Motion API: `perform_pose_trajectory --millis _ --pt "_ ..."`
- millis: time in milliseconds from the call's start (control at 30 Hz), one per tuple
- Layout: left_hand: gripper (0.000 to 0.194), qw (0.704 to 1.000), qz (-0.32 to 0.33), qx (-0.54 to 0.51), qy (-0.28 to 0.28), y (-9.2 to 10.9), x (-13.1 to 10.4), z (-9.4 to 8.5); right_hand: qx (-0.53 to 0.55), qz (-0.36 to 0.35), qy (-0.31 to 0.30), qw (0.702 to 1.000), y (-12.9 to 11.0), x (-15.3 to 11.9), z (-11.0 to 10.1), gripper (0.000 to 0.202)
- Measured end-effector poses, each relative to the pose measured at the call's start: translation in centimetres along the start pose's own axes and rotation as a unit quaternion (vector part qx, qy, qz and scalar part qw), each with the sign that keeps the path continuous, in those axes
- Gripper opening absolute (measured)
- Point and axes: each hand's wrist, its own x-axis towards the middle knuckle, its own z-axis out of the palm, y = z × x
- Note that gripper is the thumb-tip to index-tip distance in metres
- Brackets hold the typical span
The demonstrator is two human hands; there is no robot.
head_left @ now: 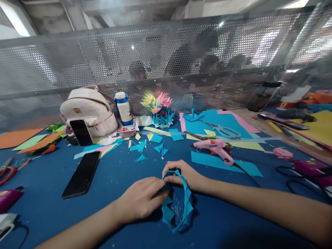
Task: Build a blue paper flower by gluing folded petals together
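A ring of folded blue paper (186,204) stands low over the blue tabletop, tilted toward me. My left hand (141,197) pinches its left upper edge between thumb and fingers. At the top of the ring, my right hand (185,175) grips the paper with curled fingers, close to the left fingertips. The exact contact of the fingertips is partly hidden. Small folded blue paper pieces (161,149) lie just beyond my hands. To the right rests a pink hot glue gun (216,148) beside a blue paper strip (228,164).
Behind are a backpack (88,110) with a phone leaning on it, a bottle (123,109) and paper flowers (162,112). Another phone (82,174) lies left. Light-blue scissors (225,132) rest near paper sheets; red-handled scissors (7,173) lie far left. Cables run at right.
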Motion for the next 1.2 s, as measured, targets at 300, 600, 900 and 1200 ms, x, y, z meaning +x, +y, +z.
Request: perform_pose_trajectory --millis 300,600,900,1200 --pt "0.029 1.0 -0.019 -0.009 -0.007 -0.08 -0.09 0.1 0.002 -0.003 -0.004 1.0 -0.05 0.05 -0.07 0.03" --pt "0.028 0.994 -0.079 -0.063 -0.043 0.06 0.02 0.11 -0.001 0.0 0.018 1.0 -0.09 -0.09 -0.02 0.03" --pt "0.027 0.992 -0.095 -0.067 -0.045 0.03 0.06 -0.22 0.035 0.068 0.052 0.996 -0.43 -0.07 0.15 0.039" --pt "0.025 0.994 -0.089 -0.06 -0.03 0.04 0.01 -0.17 0.026 0.085 0.064 0.994 -0.81 -0.04 0.11 0.042"
